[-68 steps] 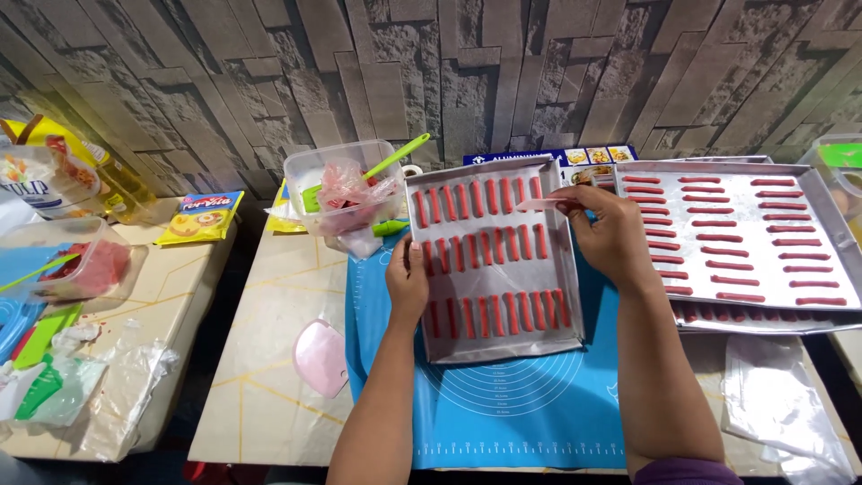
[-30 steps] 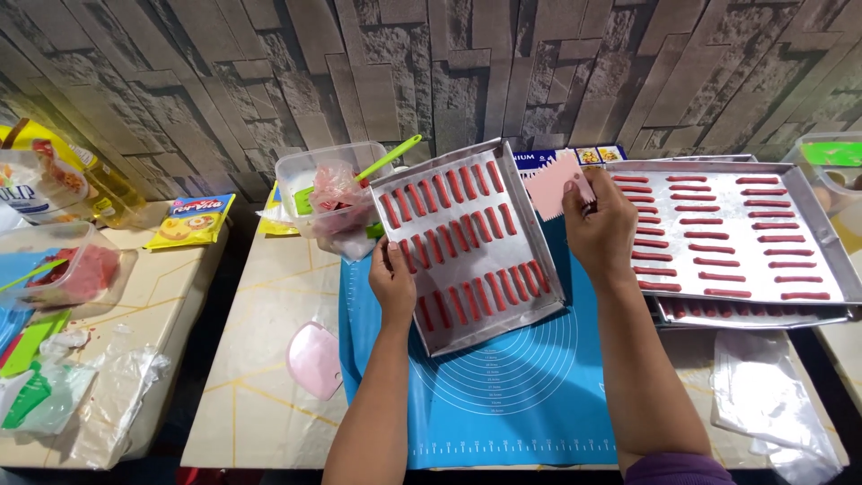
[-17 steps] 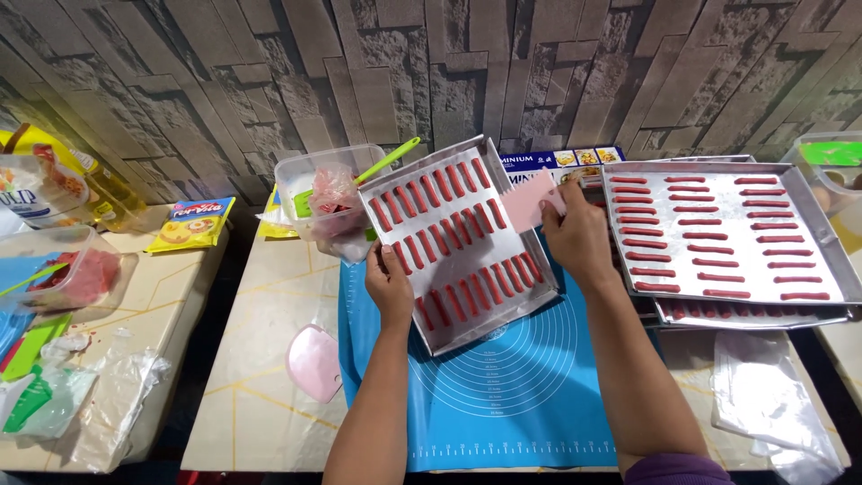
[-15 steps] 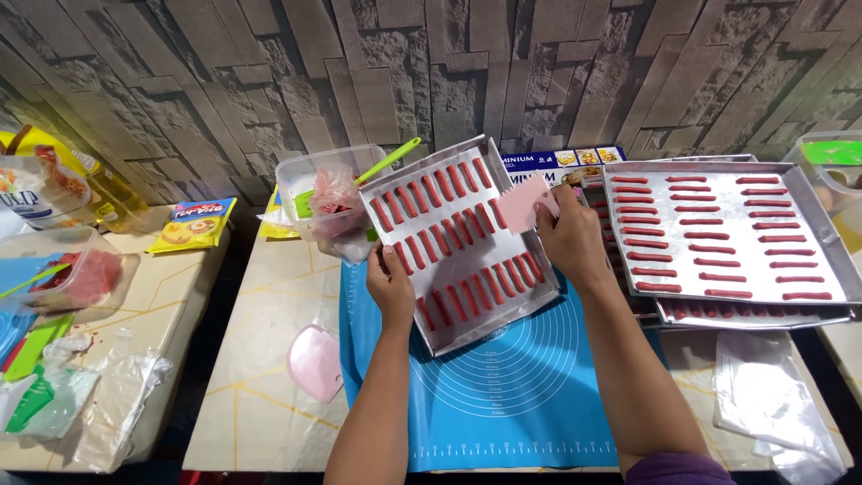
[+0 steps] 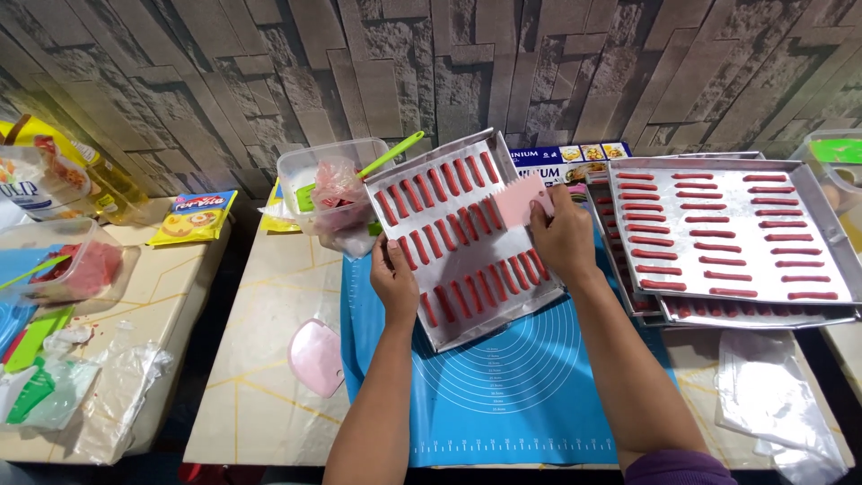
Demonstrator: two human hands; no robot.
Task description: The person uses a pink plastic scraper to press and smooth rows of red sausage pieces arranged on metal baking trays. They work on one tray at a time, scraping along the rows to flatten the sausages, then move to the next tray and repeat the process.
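While gripping tray point(image 5: 462, 235), both wrists bent.

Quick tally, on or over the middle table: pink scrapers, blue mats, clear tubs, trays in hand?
Pink scrapers: 2, the held scraper in the right hand and the loose scraper on the table
Blue mat: 1
Clear tub: 1
Tray gripped by the left hand: 1
Total: 5

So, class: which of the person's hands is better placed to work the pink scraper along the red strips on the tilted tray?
Probably the right hand: it holds the pink scraper over the red strips, while the left hand grips the tray edge, steadying it.
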